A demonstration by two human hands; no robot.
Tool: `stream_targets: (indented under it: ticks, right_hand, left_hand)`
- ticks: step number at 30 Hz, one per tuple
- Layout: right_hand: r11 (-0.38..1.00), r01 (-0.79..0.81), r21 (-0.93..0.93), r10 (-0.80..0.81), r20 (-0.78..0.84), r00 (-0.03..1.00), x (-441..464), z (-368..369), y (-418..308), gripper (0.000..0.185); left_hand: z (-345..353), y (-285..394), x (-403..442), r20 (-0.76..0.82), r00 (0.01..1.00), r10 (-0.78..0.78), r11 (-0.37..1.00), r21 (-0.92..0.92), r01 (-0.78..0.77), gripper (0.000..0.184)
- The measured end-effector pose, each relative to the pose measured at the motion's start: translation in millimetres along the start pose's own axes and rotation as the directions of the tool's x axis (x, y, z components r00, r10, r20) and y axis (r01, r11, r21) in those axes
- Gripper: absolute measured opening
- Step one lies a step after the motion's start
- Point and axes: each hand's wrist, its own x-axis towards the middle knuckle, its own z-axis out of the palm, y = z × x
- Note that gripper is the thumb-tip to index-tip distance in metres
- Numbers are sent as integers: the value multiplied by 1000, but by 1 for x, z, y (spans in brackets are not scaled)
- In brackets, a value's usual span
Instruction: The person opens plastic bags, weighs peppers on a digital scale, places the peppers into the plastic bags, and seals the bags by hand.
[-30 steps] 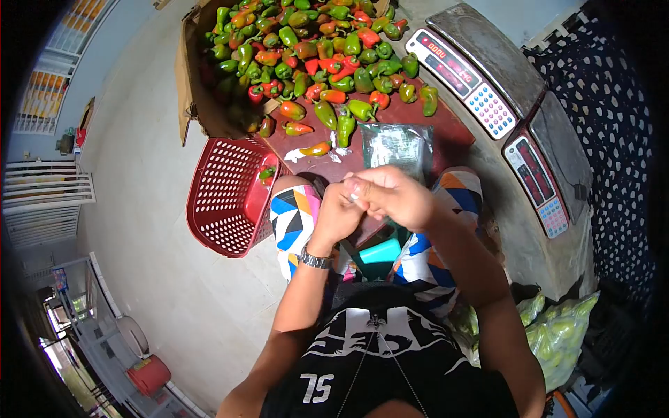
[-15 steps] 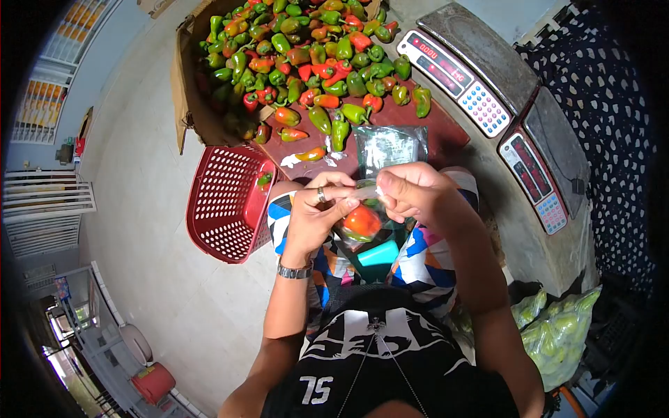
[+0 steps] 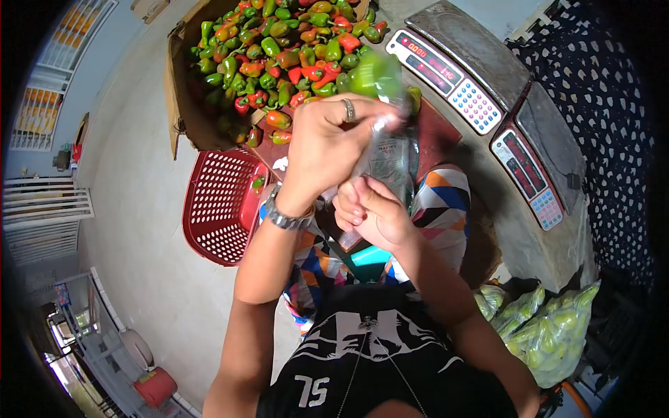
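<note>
My left hand, with a ring and a wristwatch, pinches the gathered neck of a clear plastic bag of peppers. The bag is smeared by motion and shows green above the fingertips. Just below, my right hand is closed with curled fingers on what looks like the bag's loose plastic end. Under and beside the hands lies a stack of flat clear plastic bags, partly hidden. Behind them, red and green peppers are heaped in and in front of a cardboard box.
A red perforated basket with a pepper in it stands at left. Two digital scales are at right. Filled plastic bags of green produce sit at lower right. A turquoise object lies between the legs.
The bag of peppers has swung from below the hands up and away. My left hand has moved forward and up; my right hand has moved down and left, below it.
</note>
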Motion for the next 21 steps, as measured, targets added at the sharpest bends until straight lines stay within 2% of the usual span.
stream_targets:
  ticks: [1,2,3,4,5,6,7,9,10,11,12,14,15,16,18,19,20,21]
  right_hand:
    - [998,34,55,-41,129,991,4,-9,1,33]
    - [1000,5,11,-7,226,974,5,-15,-1,32]
    - [999,-20,-37,31,322,946,7,-18,-6,33]
    - [996,-37,-86,70,416,907,11,-21,-10,33]
    - [991,-117,-65,133,393,910,15,-26,-10,27]
    - [980,-117,-164,144,163,976,14,-24,-14,23]
    - [956,-141,-256,125,-78,989,10,-22,-21,20]
    - [903,-80,-421,52,-77,996,4,-52,-32,21]
    - [824,-74,-562,44,-66,997,6,-61,-45,21]
    - [810,-20,-586,-76,-140,987,3,-66,-54,24]
    - [789,28,-614,-196,-208,958,2,-64,-59,28]
    - [555,75,-829,-450,-224,864,-3,-25,-53,30]
    - [413,68,-908,-569,-199,798,-6,-8,-44,32]
    - [404,111,-908,-606,-175,776,-7,1,-30,31]
    - [563,374,-737,-674,-147,724,-4,2,-8,28]
    - [539,416,-732,-712,-131,690,-8,7,-6,29]
    - [582,432,-689,-648,-73,758,-10,6,-6,29]
    - [627,440,-643,-580,-8,814,-13,4,-6,30]
  left_hand:
    - [-4,14,2,141,989,-32,983,-175,57,12]
    - [-9,23,1,283,958,-43,932,-333,141,10]
    - [-12,19,-2,340,939,43,907,-408,106,9]
    - [-13,8,-6,379,922,77,836,-528,147,10]
    - [-15,-6,-8,433,896,98,803,-566,185,10]
    - [-20,-12,-6,482,867,123,769,-599,224,10]
    - [-25,-16,-5,502,852,147,814,-551,184,10]
    - [-41,-18,0,509,859,-58,910,-326,255,11]
    - [-46,-20,5,492,856,-161,933,-206,294,12]
    - [-45,-32,9,388,899,-203,946,-160,282,14]
    - [-42,-22,18,294,922,-253,967,72,242,15]
    - [-16,-18,24,220,948,-229,960,214,182,17]
    - [-1,-18,26,205,977,-64,975,222,17,18]
    - [15,-17,27,192,976,103,962,230,-146,19]
    - [35,5,21,229,951,207,965,116,-237,14]
    - [32,17,17,280,923,265,964,-93,-249,13]
    - [25,23,12,316,890,327,926,-296,-236,12]
    - [16,26,6,349,911,220,930,-356,-89,12]
